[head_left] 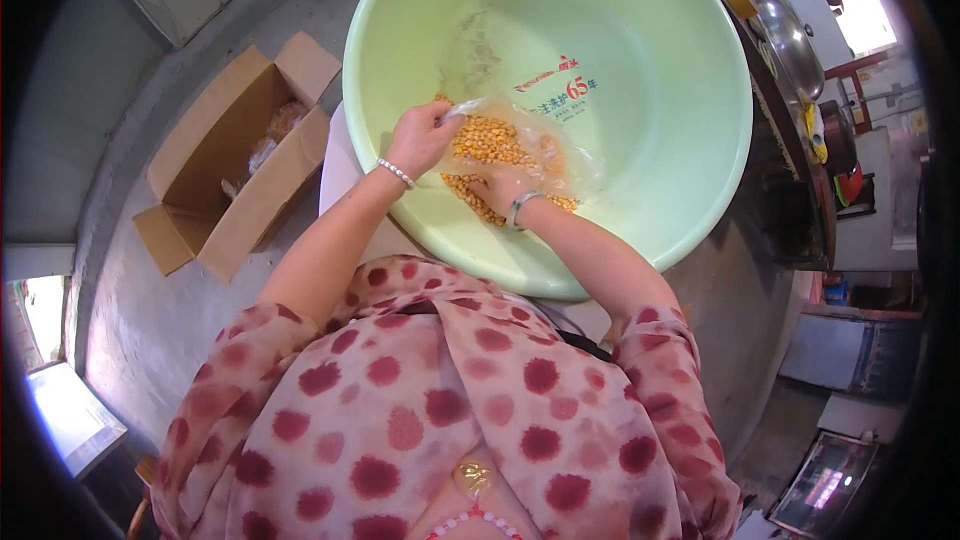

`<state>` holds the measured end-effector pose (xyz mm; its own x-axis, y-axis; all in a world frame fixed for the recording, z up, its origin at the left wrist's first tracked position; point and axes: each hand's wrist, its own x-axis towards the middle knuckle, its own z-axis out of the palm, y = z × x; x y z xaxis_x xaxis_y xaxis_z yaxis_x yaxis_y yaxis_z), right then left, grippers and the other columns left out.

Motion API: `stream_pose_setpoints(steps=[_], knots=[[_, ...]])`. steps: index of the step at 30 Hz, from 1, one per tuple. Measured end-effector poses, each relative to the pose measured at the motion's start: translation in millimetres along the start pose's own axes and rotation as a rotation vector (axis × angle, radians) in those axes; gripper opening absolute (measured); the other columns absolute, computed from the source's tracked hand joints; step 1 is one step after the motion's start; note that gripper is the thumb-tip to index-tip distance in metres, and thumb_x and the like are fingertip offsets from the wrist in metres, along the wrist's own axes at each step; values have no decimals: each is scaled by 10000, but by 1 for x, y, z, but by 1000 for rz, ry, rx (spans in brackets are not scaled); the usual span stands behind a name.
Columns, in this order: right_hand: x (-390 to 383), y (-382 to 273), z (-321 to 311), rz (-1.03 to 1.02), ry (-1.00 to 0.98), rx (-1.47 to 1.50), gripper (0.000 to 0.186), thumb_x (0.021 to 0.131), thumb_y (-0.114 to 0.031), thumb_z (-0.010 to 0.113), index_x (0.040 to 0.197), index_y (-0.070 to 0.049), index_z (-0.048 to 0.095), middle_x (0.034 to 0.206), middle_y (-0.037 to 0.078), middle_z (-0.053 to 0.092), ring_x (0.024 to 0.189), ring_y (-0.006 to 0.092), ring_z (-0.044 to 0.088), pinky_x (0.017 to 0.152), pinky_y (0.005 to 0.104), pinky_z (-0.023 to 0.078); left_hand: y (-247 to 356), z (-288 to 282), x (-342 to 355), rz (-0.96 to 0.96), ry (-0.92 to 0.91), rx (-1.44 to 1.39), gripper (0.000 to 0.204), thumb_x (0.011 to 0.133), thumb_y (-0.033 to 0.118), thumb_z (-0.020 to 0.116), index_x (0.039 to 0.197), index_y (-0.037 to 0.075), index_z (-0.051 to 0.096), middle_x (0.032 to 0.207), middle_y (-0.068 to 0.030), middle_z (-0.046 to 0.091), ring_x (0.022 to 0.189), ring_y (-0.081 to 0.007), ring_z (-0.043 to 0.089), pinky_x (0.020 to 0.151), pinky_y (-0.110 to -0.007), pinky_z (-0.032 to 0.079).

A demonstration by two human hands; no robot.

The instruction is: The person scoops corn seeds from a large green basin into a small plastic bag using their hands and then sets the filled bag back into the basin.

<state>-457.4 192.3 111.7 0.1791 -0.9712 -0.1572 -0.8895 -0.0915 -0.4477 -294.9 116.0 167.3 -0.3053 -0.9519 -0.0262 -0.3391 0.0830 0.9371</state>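
Note:
A large pale green plastic basin (660, 180) stands in front of me. Inside it, my left hand (420, 137) pinches the edge of a clear plastic bag (575, 162), fingers closed. Yellow corn kernels (490, 143) show in and under the bag, and more lie loose on the basin's bottom. My right hand (500, 190) reaches down among the kernels beside the bag. Its fingertips are hidden by the corn and the plastic, so what they grip cannot be made out. A beaded bracelet circles my left wrist, and a bangle my right.
An open cardboard box (215, 155) with plastic-wrapped things inside sits on the grey floor to the left. On the right, a dark table (800, 155) carries a shiny metal lid (785, 30) and other kitchenware. The basin's high rim surrounds both hands.

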Motion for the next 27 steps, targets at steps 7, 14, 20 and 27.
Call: stream_pose_setpoints(steps=[7,14,20,27], knots=[[1,-35,-59,174,-397,26,282,767,-273,507,832,-7,576,772,169,585,715,317,555,653,374,435,-2,-1,1,4,17,-26,244,742,235,547,696,-5,551,516,-91,483,457,-156,435,467,-290,363],[20,-46,-113,509,-362,764,225,788,-255,530,718,-42,526,529,20,424,350,105,364,320,251,275,4,-5,-3,-30,-25,-32,225,773,191,551,795,-32,576,550,-1,465,502,-62,381,454,-226,328],[60,-8,-87,658,-294,971,208,793,-253,534,738,-53,516,558,9,431,371,74,345,323,227,234,10,-8,-5,-34,-30,-23,214,775,189,558,793,-24,573,553,1,457,505,-62,377,457,-229,328],[58,57,-59,645,-4,718,272,788,-270,545,975,-72,545,732,36,571,623,141,530,473,251,437,10,-4,-8,8,-16,-46,208,778,187,558,785,-21,567,546,1,442,502,-66,363,453,-234,320]])
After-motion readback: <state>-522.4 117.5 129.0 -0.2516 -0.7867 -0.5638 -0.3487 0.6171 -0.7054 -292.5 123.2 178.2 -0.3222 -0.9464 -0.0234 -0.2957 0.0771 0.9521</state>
